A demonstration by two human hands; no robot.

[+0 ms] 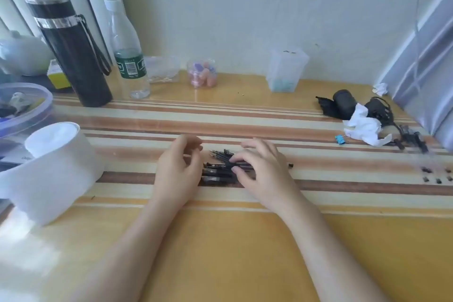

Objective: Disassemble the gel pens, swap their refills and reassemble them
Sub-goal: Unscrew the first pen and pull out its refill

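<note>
Centrally, head view: a pile of black pens (218, 171) lies on the striped desk (245, 240), between the two hands. Pens lie roughly parallel, left to right; some thin tips at the pile's top point up-left.

Left hand (177, 169): fingers loosely curled, half open, resting on the desk at the pile's left edge. Grip on anything cannot be told; fingertips sit just beside the pen ends.

Right hand (259, 169): palm down, fingers spread and bent, lying over the right part of the pile; fingertips touch the upper pens. No closed grip visible. One pen end (290, 165) sticks out past the hand on the right.

Small black caps (436, 176) lie well apart at the far right. Tissue roll (56, 169) at left; black flask (71, 49) and clear bottle (127, 51) at back left.
</note>
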